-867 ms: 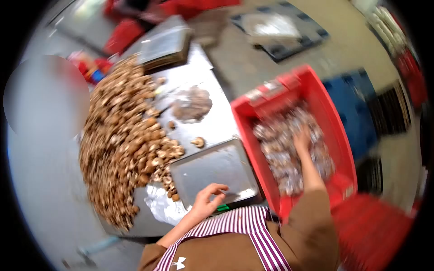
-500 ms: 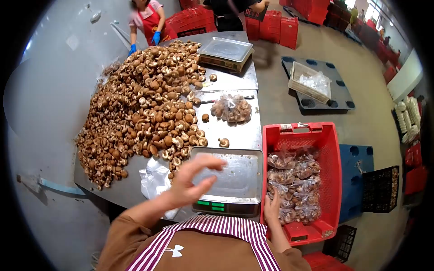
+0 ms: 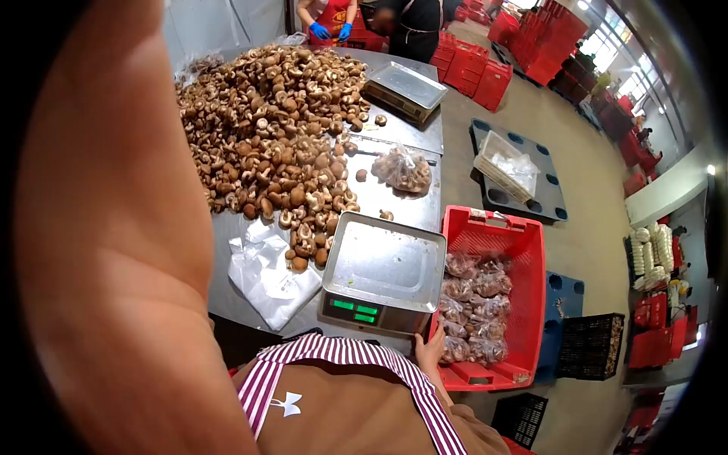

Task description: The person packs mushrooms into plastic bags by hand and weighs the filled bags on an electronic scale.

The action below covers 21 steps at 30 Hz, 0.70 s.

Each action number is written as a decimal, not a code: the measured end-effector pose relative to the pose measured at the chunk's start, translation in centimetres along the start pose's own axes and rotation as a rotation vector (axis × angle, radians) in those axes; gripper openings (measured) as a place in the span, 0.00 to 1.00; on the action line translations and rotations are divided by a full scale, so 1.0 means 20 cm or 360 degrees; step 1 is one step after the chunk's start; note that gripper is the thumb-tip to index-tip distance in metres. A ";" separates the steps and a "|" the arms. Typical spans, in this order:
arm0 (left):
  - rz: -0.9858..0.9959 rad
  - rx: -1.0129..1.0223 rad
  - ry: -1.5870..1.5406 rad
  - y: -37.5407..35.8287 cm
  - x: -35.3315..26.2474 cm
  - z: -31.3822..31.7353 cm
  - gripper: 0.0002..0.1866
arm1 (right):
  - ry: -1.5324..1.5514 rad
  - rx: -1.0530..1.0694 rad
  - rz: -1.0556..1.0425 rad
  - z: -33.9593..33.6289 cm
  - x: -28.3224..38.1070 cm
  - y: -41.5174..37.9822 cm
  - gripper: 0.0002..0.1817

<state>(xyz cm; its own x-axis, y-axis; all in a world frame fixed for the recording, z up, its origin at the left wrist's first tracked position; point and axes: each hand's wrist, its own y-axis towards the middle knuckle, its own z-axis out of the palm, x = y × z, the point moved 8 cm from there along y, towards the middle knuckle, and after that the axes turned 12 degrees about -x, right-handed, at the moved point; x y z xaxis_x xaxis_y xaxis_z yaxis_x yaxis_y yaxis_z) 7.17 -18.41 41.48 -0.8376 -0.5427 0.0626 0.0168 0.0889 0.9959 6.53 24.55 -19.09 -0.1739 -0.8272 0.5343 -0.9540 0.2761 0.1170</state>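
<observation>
My left forearm (image 3: pixel 121 227) is raised close to the camera and fills the left side; the hand itself is out of view above. At the near left rim of a red crate (image 3: pixel 536 288), my right hand (image 3: pixel 431 350) rests against the edge, thumb and fingers apart. Several clear bags of mushrooms (image 3: pixel 485 309) lie in rows inside that crate. Beside it on the table stands a scale (image 3: pixel 387 262) with a bare metal pan and lit green digits. A tied bag of mushrooms (image 3: pixel 403 170) sits beyond the scale. White plastic bags (image 3: pixel 271 277) lie left of it.
A large heap of loose mushrooms (image 3: pixel 273 129) covers the table's left and far part. A second scale (image 3: pixel 407 89) stands at the back. Across the table is a person in a red apron (image 3: pixel 331 21) with blue gloves. Pallets (image 3: pixel 550 186) and a black crate (image 3: pixel 591 346) are on the floor.
My left hand has risen from over the scale out of view, leaving the forearm near the camera. My right hand has drawn back from inside the crate to its rim. The view has shifted.
</observation>
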 end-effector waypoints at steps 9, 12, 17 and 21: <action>0.0167 -0.0059 0.0128 0.21 0.03 -0.33 0.29 | 0.0211 -0.0169 0.0005 -0.07 0.09 -0.02 0.41; 0.0162 -0.0106 0.0158 0.37 0.02 -0.44 0.30 | 0.0163 -0.0182 -0.0003 -0.05 0.04 -0.04 0.39; 0.0202 -0.0231 0.0206 0.53 -0.10 -0.68 0.32 | 0.0223 -0.0256 -0.0053 -0.06 0.05 -0.01 0.37; 0.0230 -0.0232 0.0238 0.56 -0.14 -0.77 0.33 | 0.0184 -0.0230 -0.0087 -0.12 0.13 -0.01 0.36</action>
<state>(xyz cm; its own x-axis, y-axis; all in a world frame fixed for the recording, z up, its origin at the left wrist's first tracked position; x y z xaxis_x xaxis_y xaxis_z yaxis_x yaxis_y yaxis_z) 18.05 -28.70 53.49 -0.7309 -0.6515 0.2033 0.2184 0.0589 0.9741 6.82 23.52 -15.75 -0.0854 -0.7836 0.6154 -0.9148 0.3064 0.2632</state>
